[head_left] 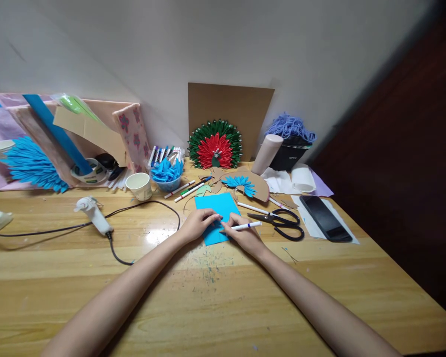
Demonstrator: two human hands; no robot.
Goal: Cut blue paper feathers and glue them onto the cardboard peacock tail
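Note:
A sheet of bright blue paper (216,202) lies on the wooden table between my hands. My left hand (197,224) rests on its left side with the fingers stretched over the sheet, pressing it down. In my right hand (243,239) is a white marker (248,226) with a dark band near its end, its writing end low over the paper. What the tip has drawn is too small to make out. Just right of the sheet lie black-handled scissors (282,221) and another white marker (255,208). Behind the paper is a cardboard piece (260,184) with blue petals (241,184).
A glue gun (93,215) with its black cord (144,204) lies at left. Behind stand a paper cup (139,186), a tub of blue pieces (167,173) and a red-green peacock (215,148) before a cardboard panel (228,104). A phone (325,218) lies at right.

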